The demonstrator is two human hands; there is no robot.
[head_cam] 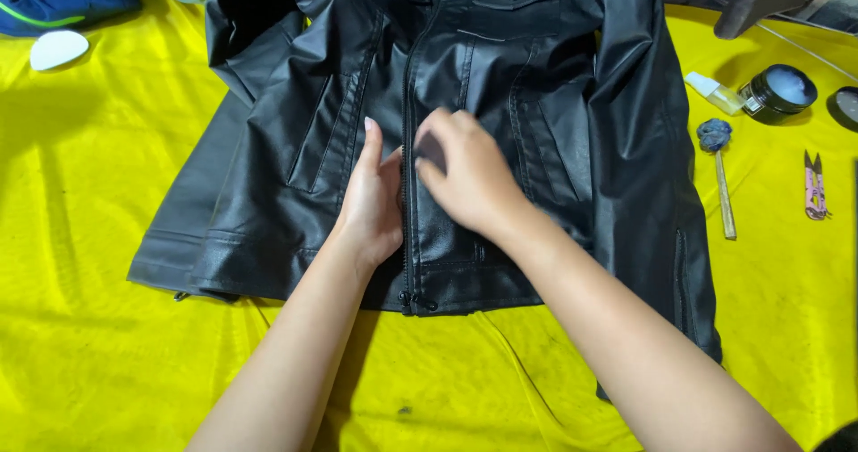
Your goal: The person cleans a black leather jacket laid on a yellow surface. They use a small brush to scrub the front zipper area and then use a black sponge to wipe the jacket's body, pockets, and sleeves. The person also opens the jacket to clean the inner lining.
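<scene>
The black leather jacket (500, 86) lies front-up and zipped on a yellow cloth (107, 327), its collar end running off the top edge of the view and its hem toward the person. Bare cloth stretches wide to the left and below the hem; to the right the room is narrower, taken up by small things.

The left hand (368, 204) lies flat on the jacket just left of the zip, fingers straight and together, gripping nothing. The right hand (465, 179) reaches in from the lower right, wrist bent, fingers curled down over a small dark pad (431, 151) pressed against the leather beside the zip.

On the right lie one open round tin (779, 90), one small white tube (713, 92), one stick with a blue swab tip (720, 175) and one pink thread snip (814, 186). At upper left sits one white oval piece (58, 49).
</scene>
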